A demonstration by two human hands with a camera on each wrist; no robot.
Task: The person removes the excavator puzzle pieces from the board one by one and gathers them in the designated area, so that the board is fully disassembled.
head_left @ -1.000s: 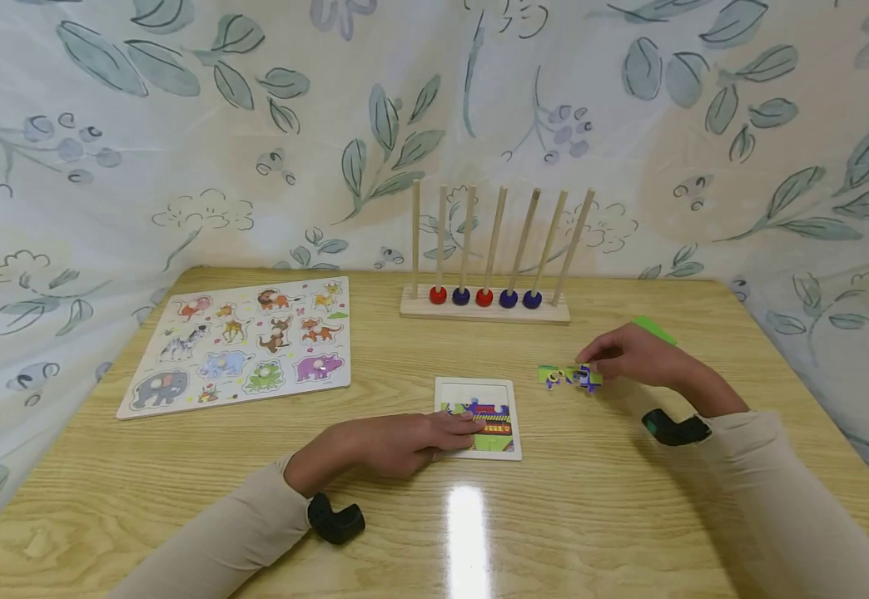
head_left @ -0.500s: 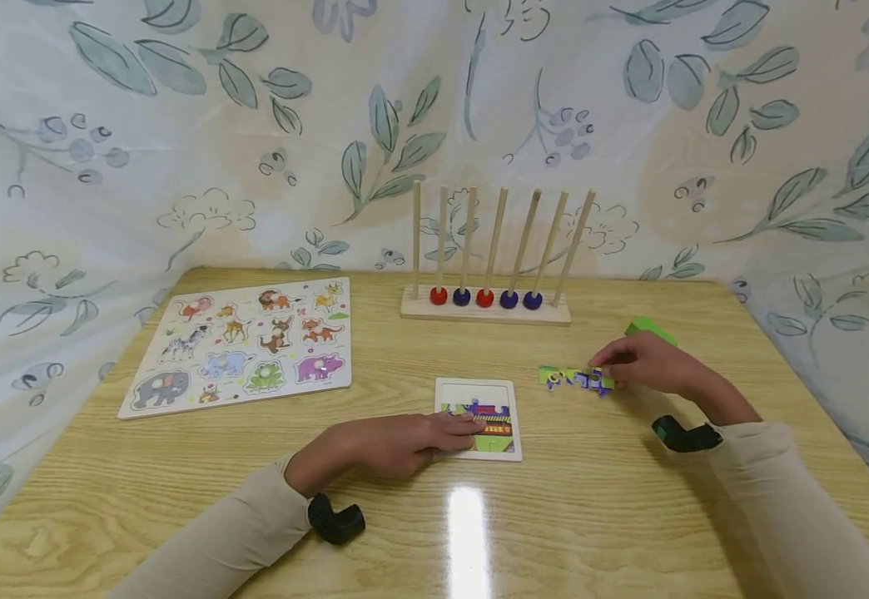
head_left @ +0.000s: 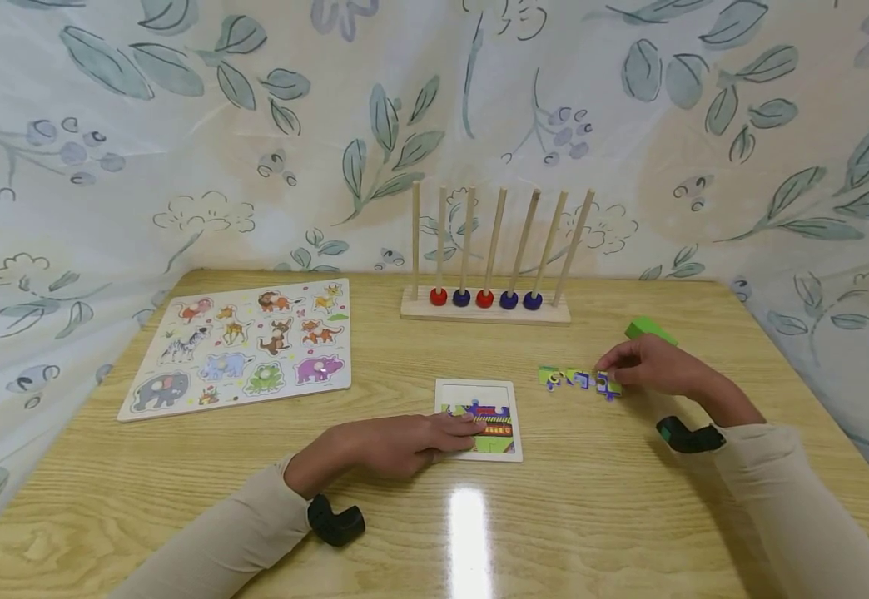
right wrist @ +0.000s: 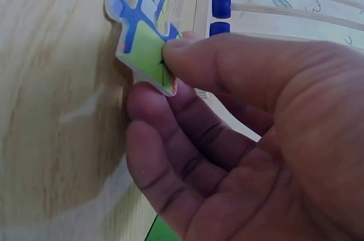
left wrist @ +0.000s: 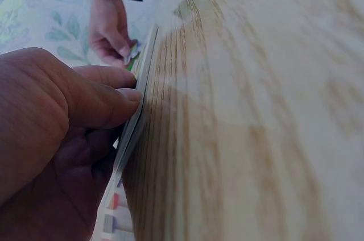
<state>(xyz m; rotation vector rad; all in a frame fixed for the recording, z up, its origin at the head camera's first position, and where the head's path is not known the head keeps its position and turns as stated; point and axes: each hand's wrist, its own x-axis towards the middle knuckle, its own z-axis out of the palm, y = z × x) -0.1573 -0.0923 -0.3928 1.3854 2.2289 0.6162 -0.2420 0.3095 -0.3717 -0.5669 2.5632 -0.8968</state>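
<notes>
My left hand (head_left: pixel 397 443) rests its extended fingers on a small white-framed jigsaw puzzle (head_left: pixel 490 449), partly filled with a colourful vehicle picture. In the left wrist view, the left thumb (left wrist: pixel 122 104) lies at the puzzle's edge. To the right, my right hand (head_left: pixel 655 366) pinches a green and blue jigsaw piece (right wrist: pixel 142 48) between thumb and fingers, tilted just above the table. Beside that piece, other loose jigsaw pieces (head_left: pixel 554 377) lie in a row on the wood; their exact outlines are hard to separate.
A wooden bead stacker (head_left: pixel 485 312) with upright rods and red and blue beads stands at the back. An animal peg puzzle board (head_left: pixel 243 345) lies at the left. Behind the right hand is a green block (head_left: pixel 648 329). Patterned cloth (head_left: pixel 434 125) hangs beyond the table.
My right hand has shifted slightly to the right with the jigsaw piece, moving it along from the other loose pieces. The left hand stays on the puzzle.
</notes>
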